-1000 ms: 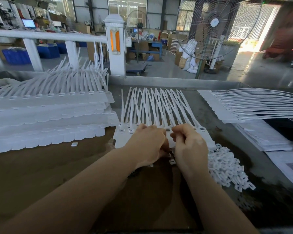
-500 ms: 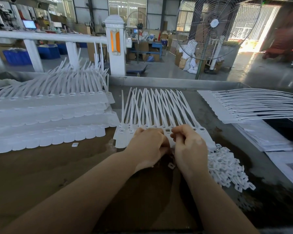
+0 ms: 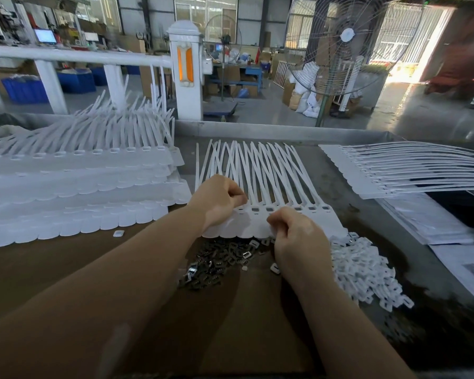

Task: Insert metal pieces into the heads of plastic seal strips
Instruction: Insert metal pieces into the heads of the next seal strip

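A tall stack of white plastic seal strips [image 3: 74,187] lies at the worktop's [image 3: 66,263] left. The left hand [image 3: 216,201] pinches the joined white strip row [image 3: 257,222] at centre; dark metal pieces [image 3: 216,262] lie below; the right hand [image 3: 298,239] grips the row's near edge.

My seal strips [image 3: 260,173] are white, the metal pieces [image 3: 216,258] dark grey, on my brown worktop [image 3: 66,269].
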Motion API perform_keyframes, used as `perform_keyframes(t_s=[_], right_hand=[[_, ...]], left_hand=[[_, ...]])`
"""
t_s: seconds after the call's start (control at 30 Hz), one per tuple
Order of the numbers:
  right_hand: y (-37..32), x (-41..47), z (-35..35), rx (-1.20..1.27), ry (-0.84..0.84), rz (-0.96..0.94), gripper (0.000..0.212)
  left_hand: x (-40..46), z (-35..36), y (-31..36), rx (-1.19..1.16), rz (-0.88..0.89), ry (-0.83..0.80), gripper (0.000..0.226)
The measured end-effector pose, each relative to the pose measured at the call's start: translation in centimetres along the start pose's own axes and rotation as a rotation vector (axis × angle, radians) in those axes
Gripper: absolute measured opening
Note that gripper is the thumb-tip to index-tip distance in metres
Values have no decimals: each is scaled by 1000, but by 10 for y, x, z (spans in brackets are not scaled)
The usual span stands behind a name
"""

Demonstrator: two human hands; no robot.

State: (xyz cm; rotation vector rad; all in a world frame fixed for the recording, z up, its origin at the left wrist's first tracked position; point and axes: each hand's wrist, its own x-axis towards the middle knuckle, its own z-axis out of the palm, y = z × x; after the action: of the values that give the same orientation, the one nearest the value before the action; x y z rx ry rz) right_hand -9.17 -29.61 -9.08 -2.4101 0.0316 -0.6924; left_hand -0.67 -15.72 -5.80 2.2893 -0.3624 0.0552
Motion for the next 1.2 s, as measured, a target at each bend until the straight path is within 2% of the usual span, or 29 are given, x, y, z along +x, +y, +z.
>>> perform_keyframes(t_s=[0.23,0.57,0.9,1.2], right_hand=[[-2,-1,-1,-17,-2,-22,21],[-1,1,-1,-38,-8,-46,18],[1,1,0,-27,-9,-47,15],[1,2,0,-25,-1,-62,15]], left_hand=[[9,5,5,91,-10,-51,12],[13,9,8,41,4,-62,12],[7,21,3,-2,-19,41,13],[9,16,6,-18,-79,-22,4]])
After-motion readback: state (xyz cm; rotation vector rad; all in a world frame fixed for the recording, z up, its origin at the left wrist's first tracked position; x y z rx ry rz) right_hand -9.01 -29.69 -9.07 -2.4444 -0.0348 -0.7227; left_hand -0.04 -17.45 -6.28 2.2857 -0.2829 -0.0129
